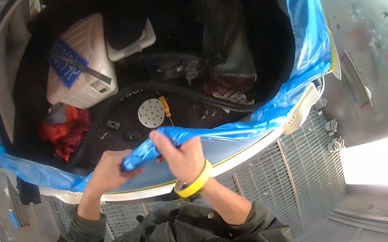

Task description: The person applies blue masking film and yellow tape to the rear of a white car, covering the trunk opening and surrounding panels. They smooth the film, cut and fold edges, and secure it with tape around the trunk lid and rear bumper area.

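Blue plastic masking film [238,130] runs along the rim of an open vehicle compartment, with yellow tape at the white body edge. My left hand [110,172] grips a bunched part of the film at the lower middle. Just to its right, my right hand [182,155], with a yellow roll of tape around the wrist, is closed on the same gathered film, thumb on top. Beyond my hands, inside the compartment, lie a perforated round sanding disc [151,113] and a yellow-handled screwdriver [165,106], whose tip is near the film.
A white plastic container [104,67] with a blue plate strapped to it stands at the left inside the compartment. Red cloth [74,132] lies below it. Small metal parts and a dark fabric piece [227,38] are farther in. Metal floor grating [280,178] shows outside the body.
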`<state>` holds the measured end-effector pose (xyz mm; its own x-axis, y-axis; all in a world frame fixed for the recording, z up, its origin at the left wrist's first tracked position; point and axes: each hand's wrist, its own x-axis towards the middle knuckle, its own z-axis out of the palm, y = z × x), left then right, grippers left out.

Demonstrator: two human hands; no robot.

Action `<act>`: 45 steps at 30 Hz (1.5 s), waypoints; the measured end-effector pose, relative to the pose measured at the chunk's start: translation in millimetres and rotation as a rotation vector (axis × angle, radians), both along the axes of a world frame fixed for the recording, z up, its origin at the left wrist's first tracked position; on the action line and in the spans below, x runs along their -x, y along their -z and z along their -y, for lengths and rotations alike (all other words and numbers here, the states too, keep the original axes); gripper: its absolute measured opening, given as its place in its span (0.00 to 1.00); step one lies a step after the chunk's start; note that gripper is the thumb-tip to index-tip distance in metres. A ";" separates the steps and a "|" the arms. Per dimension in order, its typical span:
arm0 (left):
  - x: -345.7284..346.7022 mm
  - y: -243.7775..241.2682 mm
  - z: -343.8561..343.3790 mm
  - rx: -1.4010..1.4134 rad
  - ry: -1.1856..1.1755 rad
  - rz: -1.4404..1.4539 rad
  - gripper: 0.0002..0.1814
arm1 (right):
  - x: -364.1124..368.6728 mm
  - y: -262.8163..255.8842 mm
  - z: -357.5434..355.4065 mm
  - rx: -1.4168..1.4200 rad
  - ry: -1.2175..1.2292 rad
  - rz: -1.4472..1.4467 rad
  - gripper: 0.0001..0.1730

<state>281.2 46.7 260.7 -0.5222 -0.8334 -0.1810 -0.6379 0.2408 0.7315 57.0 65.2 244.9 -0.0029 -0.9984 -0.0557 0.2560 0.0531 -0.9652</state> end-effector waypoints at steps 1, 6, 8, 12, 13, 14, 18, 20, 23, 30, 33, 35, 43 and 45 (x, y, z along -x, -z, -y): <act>0.6 -11.5 2.9 0.078 -0.071 0.100 0.15 | 9.6 -8.9 6.6 -0.037 -0.007 -0.062 0.15; -12.9 -21.6 28.8 0.390 -0.030 -0.021 0.08 | 22.3 -31.6 23.3 -0.026 -0.122 -0.127 0.22; -15.0 -28.3 29.0 0.324 -0.090 -0.055 0.08 | 23.4 -44.3 27.4 -0.052 -0.164 -0.119 0.22; -13.9 -38.5 36.0 0.203 -0.222 -0.115 0.07 | 31.8 -45.4 30.4 0.026 -0.218 -0.074 0.18; -13.5 -38.4 38.9 0.188 -0.260 -0.147 0.09 | 34.9 -45.9 26.9 0.125 -0.200 -0.106 0.17; -14.6 -42.1 40.6 0.228 -0.272 -0.157 0.13 | 36.9 -42.2 26.4 0.230 -0.148 -0.182 0.14; -13.4 -47.9 43.5 0.346 -0.308 -0.145 0.23 | 48.1 -44.0 28.7 0.803 -0.023 -0.895 0.16; -11.0 -50.5 44.4 0.335 -0.317 -0.187 0.25 | 45.8 -32.1 32.3 0.894 -0.107 -1.110 0.18; -12.0 -53.1 43.1 0.345 -0.304 -0.163 0.25 | 41.7 -1.7 50.5 0.992 -0.064 -1.386 0.17; -10.4 -66.3 42.1 0.448 -0.343 -0.153 0.21 | 48.4 -28.0 80.5 0.946 -0.063 -0.904 0.07; -6.9 -80.9 39.6 0.344 -0.357 -0.155 0.23 | 39.4 -78.9 87.3 0.842 -0.012 -0.787 0.01; -5.1 -87.1 36.0 0.380 -0.307 -0.250 0.30 | 32.8 -107.8 100.0 0.831 -0.049 -0.790 0.06; -37.8 -109.1 48.0 0.483 -0.314 -0.101 0.21 | 19.4 -227.0 119.9 0.865 0.120 -0.623 0.09; -57.2 -131.2 50.8 0.525 -0.329 -0.062 0.22 | 19.8 -254.0 123.6 0.879 0.132 -0.667 0.11</act>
